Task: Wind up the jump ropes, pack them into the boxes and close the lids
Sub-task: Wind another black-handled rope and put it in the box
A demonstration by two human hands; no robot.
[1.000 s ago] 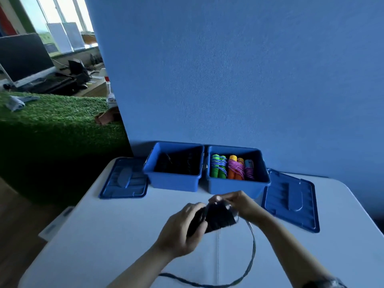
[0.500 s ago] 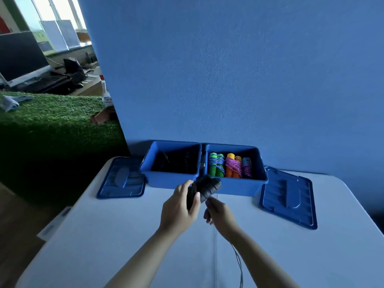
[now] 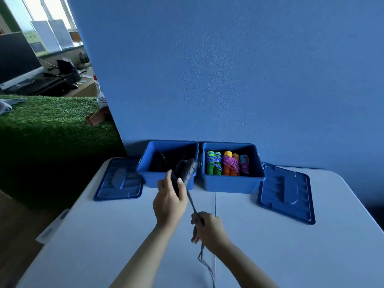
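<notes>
Left hand [image 3: 169,201] is gripping the black jump rope handles [image 3: 185,170], fingers curled round them — the bundle is sticking up past the fingertips, over the front rim of the left box [image 3: 166,179]. The cord [image 3: 192,202] is running taut down to the right hand [image 3: 207,227], which is pinching it lower and nearer the body; slack is trailing below over the white table [image 3: 270,246]. Right box [image 3: 232,183] is holding wound coloured ropes [image 3: 226,165]. Both lids [image 3: 119,180] are lying flat beside the boxes.
</notes>
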